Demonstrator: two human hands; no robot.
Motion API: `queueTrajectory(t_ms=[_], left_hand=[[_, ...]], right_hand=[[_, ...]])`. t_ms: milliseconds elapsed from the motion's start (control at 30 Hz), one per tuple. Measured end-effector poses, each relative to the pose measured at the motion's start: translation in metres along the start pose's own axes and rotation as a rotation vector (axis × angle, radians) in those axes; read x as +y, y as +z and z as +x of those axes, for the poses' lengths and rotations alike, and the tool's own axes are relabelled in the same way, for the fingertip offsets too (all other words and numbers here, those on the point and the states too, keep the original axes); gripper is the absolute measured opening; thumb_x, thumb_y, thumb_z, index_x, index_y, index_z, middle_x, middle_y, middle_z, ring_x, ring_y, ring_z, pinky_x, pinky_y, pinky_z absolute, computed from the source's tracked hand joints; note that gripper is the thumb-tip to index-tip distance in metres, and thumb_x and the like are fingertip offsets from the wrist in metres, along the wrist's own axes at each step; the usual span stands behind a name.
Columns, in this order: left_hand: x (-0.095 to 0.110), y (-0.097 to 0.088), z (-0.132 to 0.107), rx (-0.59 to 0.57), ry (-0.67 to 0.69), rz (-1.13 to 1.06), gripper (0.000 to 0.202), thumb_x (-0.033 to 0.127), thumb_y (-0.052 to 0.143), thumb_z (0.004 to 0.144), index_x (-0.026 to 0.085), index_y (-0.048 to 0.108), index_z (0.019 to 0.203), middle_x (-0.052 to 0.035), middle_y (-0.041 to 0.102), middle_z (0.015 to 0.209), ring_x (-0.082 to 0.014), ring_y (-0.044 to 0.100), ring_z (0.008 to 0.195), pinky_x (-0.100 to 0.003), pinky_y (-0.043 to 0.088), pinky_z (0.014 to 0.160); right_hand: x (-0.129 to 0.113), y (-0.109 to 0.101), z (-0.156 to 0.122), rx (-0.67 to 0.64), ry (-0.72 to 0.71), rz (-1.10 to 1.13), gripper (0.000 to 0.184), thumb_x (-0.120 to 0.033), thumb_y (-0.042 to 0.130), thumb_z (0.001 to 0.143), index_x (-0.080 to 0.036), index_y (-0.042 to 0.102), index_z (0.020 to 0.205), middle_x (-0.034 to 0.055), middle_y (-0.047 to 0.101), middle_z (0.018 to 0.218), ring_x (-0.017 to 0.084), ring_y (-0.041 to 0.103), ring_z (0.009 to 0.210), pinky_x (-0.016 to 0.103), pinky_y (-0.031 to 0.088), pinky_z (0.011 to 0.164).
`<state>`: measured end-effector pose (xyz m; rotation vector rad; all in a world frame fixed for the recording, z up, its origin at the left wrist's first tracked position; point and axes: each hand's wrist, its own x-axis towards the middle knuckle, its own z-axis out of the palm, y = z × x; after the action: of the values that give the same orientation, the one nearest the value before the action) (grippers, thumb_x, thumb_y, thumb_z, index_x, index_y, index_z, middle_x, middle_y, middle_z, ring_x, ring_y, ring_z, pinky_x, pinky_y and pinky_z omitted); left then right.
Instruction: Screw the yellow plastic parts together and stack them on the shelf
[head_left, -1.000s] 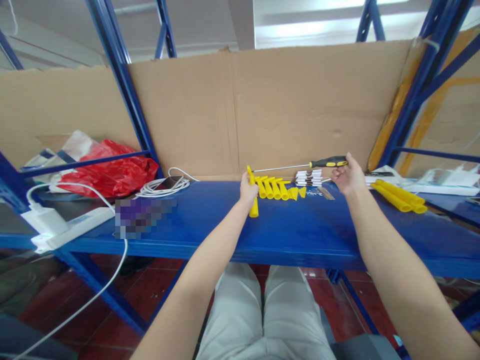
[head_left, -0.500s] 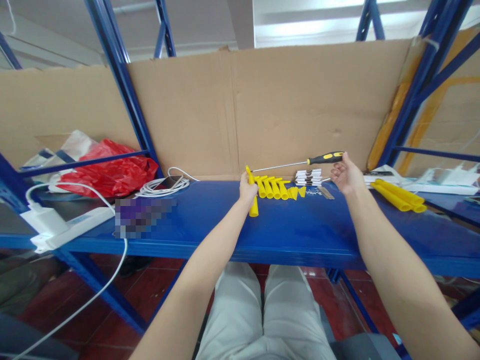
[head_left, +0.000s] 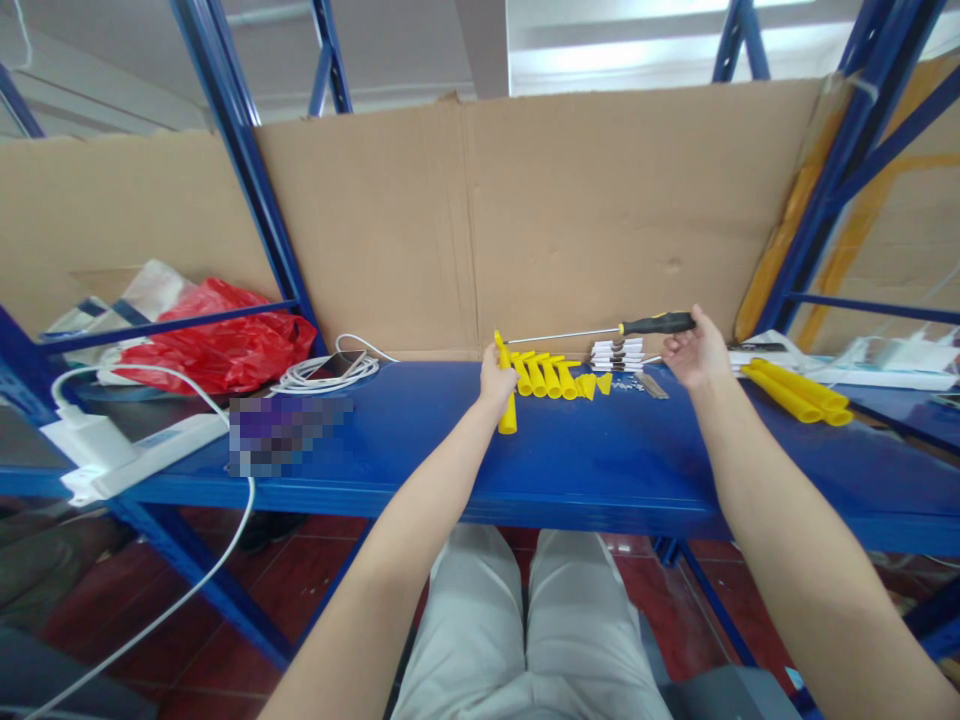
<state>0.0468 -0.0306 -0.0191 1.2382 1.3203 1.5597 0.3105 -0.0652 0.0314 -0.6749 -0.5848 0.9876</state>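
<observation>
My left hand (head_left: 496, 381) is closed round a yellow plastic tube (head_left: 508, 412), held upright on the blue shelf (head_left: 570, 470). My right hand (head_left: 694, 352) grips the black-and-yellow handle of a long screwdriver (head_left: 652, 324). Its metal shaft runs level to the left, and the tip meets the top of the held tube. A row of several smaller yellow plastic pieces (head_left: 551, 376) lies just right of the tube. Behind them sit stacked white parts (head_left: 618, 353) and a small metal strip (head_left: 652, 385).
Long yellow tubes (head_left: 799, 393) lie on the shelf at right. At left are a red plastic bag (head_left: 217, 345), a coiled white cable with a phone (head_left: 330, 370) and a white power strip (head_left: 127, 455). Cardboard (head_left: 570, 210) backs the shelf, between blue uprights (head_left: 247, 160).
The screwdriver handle tipped up slightly and came back level, rotating in my right hand. My left hand and the tube have hardly moved.
</observation>
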Motion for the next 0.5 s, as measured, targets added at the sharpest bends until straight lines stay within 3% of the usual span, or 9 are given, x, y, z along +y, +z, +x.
queueTrajectory(t_ms=[300,500], left_hand=[[0.0021,-0.0009,-0.0004,-0.007,-0.006,-0.023,0.079,-0.007,0.063,0.068,0.026,0.049,0.138,-0.0063,0.067,0.120,-0.0132,0.067,0.072,-0.016,0.042,0.045],[0.0010,-0.0004,0.0005,-0.005,-0.015,-0.007,0.083,-0.007,0.062,0.067,0.027,0.046,0.141,-0.0077,0.066,0.121,-0.0149,0.068,0.074,-0.018,0.046,0.048]], right_hand=[[0.0013,-0.0058,0.0058,-0.062,-0.031,0.010,0.048,-0.047,0.068,0.085,-0.022,0.032,0.065,-0.0063,0.038,0.050,0.008,0.039,0.042,0.019,0.033,0.035],[0.0018,-0.0069,0.0087,-0.114,-0.047,-0.050,0.059,-0.057,0.072,0.078,-0.022,0.027,0.062,-0.0068,0.031,0.049,0.008,0.033,0.040,0.021,0.030,0.033]])
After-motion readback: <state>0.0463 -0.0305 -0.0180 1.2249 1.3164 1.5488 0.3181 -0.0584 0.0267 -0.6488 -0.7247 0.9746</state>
